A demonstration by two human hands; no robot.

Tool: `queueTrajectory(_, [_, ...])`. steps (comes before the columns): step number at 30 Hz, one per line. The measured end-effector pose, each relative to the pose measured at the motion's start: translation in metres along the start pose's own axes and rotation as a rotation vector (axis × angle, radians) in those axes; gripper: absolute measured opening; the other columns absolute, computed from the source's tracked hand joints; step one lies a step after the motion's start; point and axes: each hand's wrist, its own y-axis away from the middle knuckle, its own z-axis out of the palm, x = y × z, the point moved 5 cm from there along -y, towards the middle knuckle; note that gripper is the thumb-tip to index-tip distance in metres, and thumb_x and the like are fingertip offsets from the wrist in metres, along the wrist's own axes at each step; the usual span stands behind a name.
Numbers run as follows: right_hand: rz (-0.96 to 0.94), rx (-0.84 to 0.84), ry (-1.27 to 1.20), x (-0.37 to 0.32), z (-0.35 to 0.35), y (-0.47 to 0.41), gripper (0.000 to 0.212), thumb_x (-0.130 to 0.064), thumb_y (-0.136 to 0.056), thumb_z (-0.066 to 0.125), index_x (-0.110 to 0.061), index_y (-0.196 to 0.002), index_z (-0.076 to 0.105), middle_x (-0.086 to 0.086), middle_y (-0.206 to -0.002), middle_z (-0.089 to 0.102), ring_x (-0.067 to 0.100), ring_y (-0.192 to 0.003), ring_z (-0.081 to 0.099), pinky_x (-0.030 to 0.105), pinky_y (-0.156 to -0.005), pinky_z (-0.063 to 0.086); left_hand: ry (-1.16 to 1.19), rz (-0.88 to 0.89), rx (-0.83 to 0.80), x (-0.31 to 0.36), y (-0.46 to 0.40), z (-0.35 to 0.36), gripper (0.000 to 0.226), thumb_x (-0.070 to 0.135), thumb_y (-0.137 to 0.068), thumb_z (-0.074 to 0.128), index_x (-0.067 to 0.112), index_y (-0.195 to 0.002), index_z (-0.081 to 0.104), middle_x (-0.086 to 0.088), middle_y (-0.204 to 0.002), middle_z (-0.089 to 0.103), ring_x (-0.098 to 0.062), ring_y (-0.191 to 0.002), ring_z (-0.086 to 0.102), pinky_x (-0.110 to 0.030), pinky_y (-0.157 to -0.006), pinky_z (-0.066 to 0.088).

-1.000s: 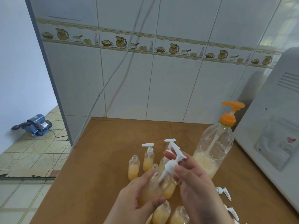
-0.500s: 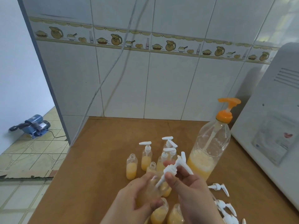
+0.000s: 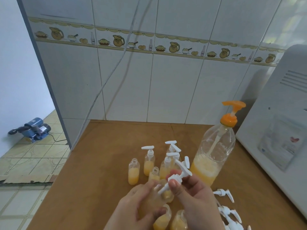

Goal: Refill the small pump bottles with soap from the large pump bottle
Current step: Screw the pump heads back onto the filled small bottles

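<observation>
Fingers of the right hand (image 3: 192,195) pinch a white pump head (image 3: 178,177), steering its tube toward the small bottle (image 3: 155,199) gripped tilted in the left hand (image 3: 132,208). At two o'clock stands the large pump bottle (image 3: 214,156), within reach.

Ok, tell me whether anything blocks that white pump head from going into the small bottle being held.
Nothing visible does. The right hand pinches the pump head, whose tube already points into the small bottle that the left hand holds; no cap shows on it.
</observation>
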Motion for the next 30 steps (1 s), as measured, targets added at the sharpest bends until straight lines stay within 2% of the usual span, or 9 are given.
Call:
queueTrajectory(4, [-0.077,0.108,0.142,0.001,-0.003,0.002,0.075,-0.079,-0.018,0.076,-0.036,-0.080,0.076,0.003,-0.079,0.073,0.026,-0.084,0.064,0.039,-0.088,0.048,-0.057,0.051,-0.011,0.013,-0.005,0.000,0.064,0.084,-0.055,0.052,0.077,-0.114,0.027,0.042,-0.125,0.038,0.011,-0.115,0.044,-0.007,-0.091,0.038])
queueTrajectory(8, [-0.194,0.065,0.182,-0.032,-0.004,0.010,0.066,-0.072,-0.026,0.081,-0.031,-0.078,0.076,0.003,-0.075,0.073,0.010,-0.067,0.067,0.015,-0.064,0.051,-0.064,0.055,-0.038,0.019,-0.009,-0.003,0.086,0.081,-0.054,0.060,0.068,-0.125,0.013,0.044,-0.132,0.024,0.016,-0.120,0.033,-0.003,-0.091,0.033])
queueTrajectory(10, [-0.277,0.122,0.202,-0.061,-0.014,0.015,0.035,-0.051,-0.050,0.086,-0.029,-0.076,0.076,-0.001,-0.072,0.073,0.002,-0.061,0.065,0.007,-0.058,0.047,-0.116,0.067,-0.040,0.019,-0.010,-0.009,0.095,0.086,-0.051,0.057,0.067,-0.127,0.004,0.043,-0.135,0.017,0.017,-0.124,0.025,-0.001,-0.093,0.030])
queueTrajectory(11, [-0.307,0.177,0.223,-0.073,-0.023,0.017,0.016,-0.032,-0.062,0.083,-0.029,-0.076,0.076,-0.004,-0.072,0.073,-0.001,-0.061,0.064,0.004,-0.056,0.045,-0.127,0.073,-0.017,0.016,-0.010,-0.014,0.091,0.085,-0.054,0.057,0.066,-0.129,0.009,0.041,-0.134,0.023,0.015,-0.124,0.028,-0.002,-0.093,0.030])
queueTrajectory(12, [-0.346,0.241,0.264,-0.083,-0.034,0.018,0.015,-0.020,-0.066,0.078,-0.029,-0.078,0.075,-0.008,-0.073,0.073,-0.003,-0.064,0.065,0.002,-0.057,0.045,-0.127,0.059,0.011,0.010,-0.009,-0.019,0.084,0.083,-0.056,0.057,0.063,-0.129,0.020,0.038,-0.131,0.033,0.012,-0.122,0.035,-0.003,-0.092,0.032])
queueTrajectory(16, [-0.457,0.353,0.467,-0.100,-0.070,0.016,0.034,-0.033,-0.063,0.072,-0.039,-0.097,0.069,-0.012,-0.089,0.073,0.007,-0.083,0.068,0.009,-0.072,0.050,-0.113,-0.020,0.147,-0.012,0.000,-0.040,0.059,0.065,-0.061,0.066,0.055,-0.116,0.048,0.031,-0.114,0.054,0.008,-0.106,0.052,-0.004,-0.080,0.041])
queueTrajectory(20, [-0.370,0.248,0.712,-0.074,-0.085,-0.002,0.026,-0.036,-0.064,0.073,-0.043,-0.089,0.069,-0.018,-0.086,0.070,0.003,-0.079,0.064,0.003,-0.068,0.045,-0.107,-0.126,0.163,-0.029,0.012,-0.050,0.057,0.044,-0.069,0.077,0.060,-0.112,0.043,0.034,-0.111,0.054,0.006,-0.102,0.053,-0.014,-0.072,0.048])
queueTrajectory(24, [-0.163,0.179,0.773,-0.022,-0.094,-0.026,0.027,-0.017,-0.072,0.079,-0.041,-0.079,0.070,-0.018,-0.078,0.067,0.004,-0.074,0.060,0.015,-0.063,0.046,-0.138,-0.177,0.172,-0.041,0.023,-0.055,0.060,0.024,-0.072,0.079,0.059,-0.108,0.047,0.033,-0.107,0.057,0.005,-0.099,0.055,-0.012,-0.077,0.045])
queueTrajectory(30, [-0.052,0.151,0.846,0.027,-0.091,-0.048,0.027,-0.014,-0.079,0.074,-0.039,-0.082,0.065,-0.012,-0.084,0.066,0.007,-0.081,0.058,0.020,-0.067,0.042,-0.160,-0.232,0.173,-0.048,0.031,-0.057,0.060,0.021,-0.071,0.079,0.059,-0.105,0.049,0.033,-0.105,0.058,0.004,-0.097,0.055,-0.012,-0.075,0.045])
